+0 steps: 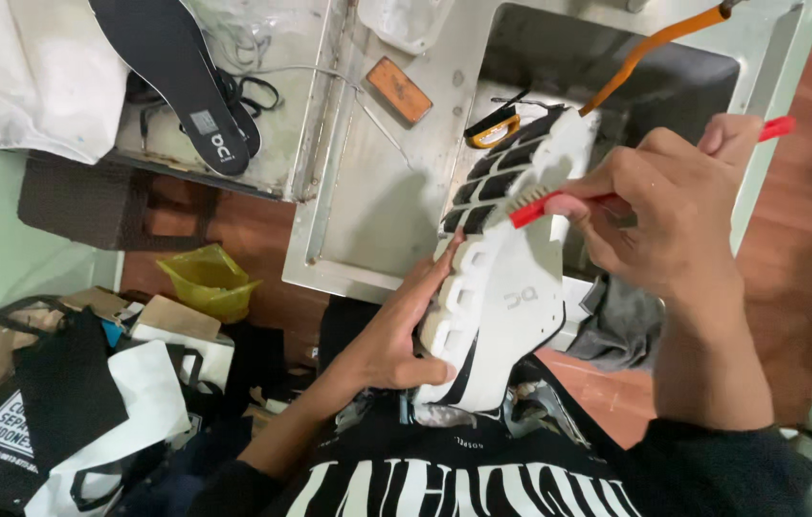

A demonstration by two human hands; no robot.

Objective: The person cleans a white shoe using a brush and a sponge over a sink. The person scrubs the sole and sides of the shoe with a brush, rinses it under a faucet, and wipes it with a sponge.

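Observation:
My left hand grips a white sneaker by its heel end, sole turned up, over the edge of a steel sink. The sole shows black pads between chunky white blocks. My right hand holds a red brush with pale bristles pressed against the sole near the black pads. The brush handle's red tip sticks out past my fingers.
A black insole and black laces lie on the counter at the upper left beside white cloth. An orange bar rests on the sink's drainboard. An orange hose hangs into the basin. Bags and a yellow plastic bag crowd the floor at left.

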